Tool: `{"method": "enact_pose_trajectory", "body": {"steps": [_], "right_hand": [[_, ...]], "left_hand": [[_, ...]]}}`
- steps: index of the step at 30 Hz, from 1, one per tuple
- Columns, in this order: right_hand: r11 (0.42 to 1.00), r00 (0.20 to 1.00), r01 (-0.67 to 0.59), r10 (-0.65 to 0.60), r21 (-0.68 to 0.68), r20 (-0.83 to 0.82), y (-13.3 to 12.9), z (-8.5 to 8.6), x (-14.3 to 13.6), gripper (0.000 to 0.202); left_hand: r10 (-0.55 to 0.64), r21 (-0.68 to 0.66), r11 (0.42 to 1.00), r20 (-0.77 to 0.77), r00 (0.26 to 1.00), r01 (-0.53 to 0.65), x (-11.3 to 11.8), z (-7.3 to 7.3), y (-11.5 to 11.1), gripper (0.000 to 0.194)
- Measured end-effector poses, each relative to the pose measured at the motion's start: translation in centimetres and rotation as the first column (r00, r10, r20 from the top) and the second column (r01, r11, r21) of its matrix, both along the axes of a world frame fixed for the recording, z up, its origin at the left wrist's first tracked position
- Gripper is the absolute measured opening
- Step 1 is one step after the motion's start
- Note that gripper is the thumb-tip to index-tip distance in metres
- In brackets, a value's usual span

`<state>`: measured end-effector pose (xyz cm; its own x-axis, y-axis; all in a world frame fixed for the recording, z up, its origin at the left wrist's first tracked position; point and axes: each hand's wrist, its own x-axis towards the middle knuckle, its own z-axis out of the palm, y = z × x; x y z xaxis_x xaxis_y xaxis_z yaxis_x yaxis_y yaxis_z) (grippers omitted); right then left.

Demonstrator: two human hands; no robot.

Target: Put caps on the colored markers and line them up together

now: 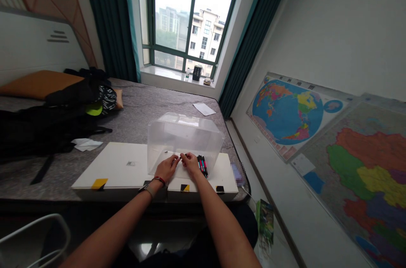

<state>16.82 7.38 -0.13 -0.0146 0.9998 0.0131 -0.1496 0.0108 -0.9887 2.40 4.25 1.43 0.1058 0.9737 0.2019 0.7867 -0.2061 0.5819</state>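
Observation:
A clear plastic box (185,135) lies with its opening toward me on white flat boxes (117,164). At its opening, my left hand (167,167) and my right hand (190,164) nearly meet, fingers pinched together. Between the fingertips is a small dark thing, too small to name. Several pens (202,165) in black, red and teal lie side by side just right of my right hand. A small pale item with a dark end (166,151) shows behind my left hand. My left wrist wears a red band and a watch.
Behind the clear box, a white paper (204,109) lies on the grey bed surface (136,107). Black bags (28,128) and a crumpled tissue (86,144) are at left. A wall with maps (288,109) stands at right.

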Motion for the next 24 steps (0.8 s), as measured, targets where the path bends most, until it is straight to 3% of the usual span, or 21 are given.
{"method": "enact_pose_trajectory", "body": {"steps": [3, 11, 15, 24], "right_hand": [[1.0, 1.0, 0.006, -0.006, 0.006, 0.026, 0.0, -0.1, 0.0, 0.034], [0.999, 0.994, -0.018, 0.013, -0.042, -0.104, -0.1, -0.1, 0.4, 0.031], [0.998, 0.986, -0.027, 0.017, -0.062, -0.166, -0.3, 0.2, 0.5, 0.038], [0.996, 0.969, -0.066, 0.048, -0.067, -0.242, -0.8, 1.0, 0.5, 0.046]], "left_hand": [[-0.023, 0.013, 1.0, -0.026, 0.999, 0.023, 0.0, 0.1, -0.1, 0.036], [0.009, 0.024, 1.0, -0.043, 0.999, -0.008, 0.1, -0.4, 0.0, 0.033], [0.009, 0.021, 1.0, -0.043, 0.999, -0.008, 0.1, -0.2, 0.0, 0.029], [0.033, 0.027, 0.999, -0.071, 0.997, -0.031, 0.1, -0.6, 0.2, 0.039]]}}
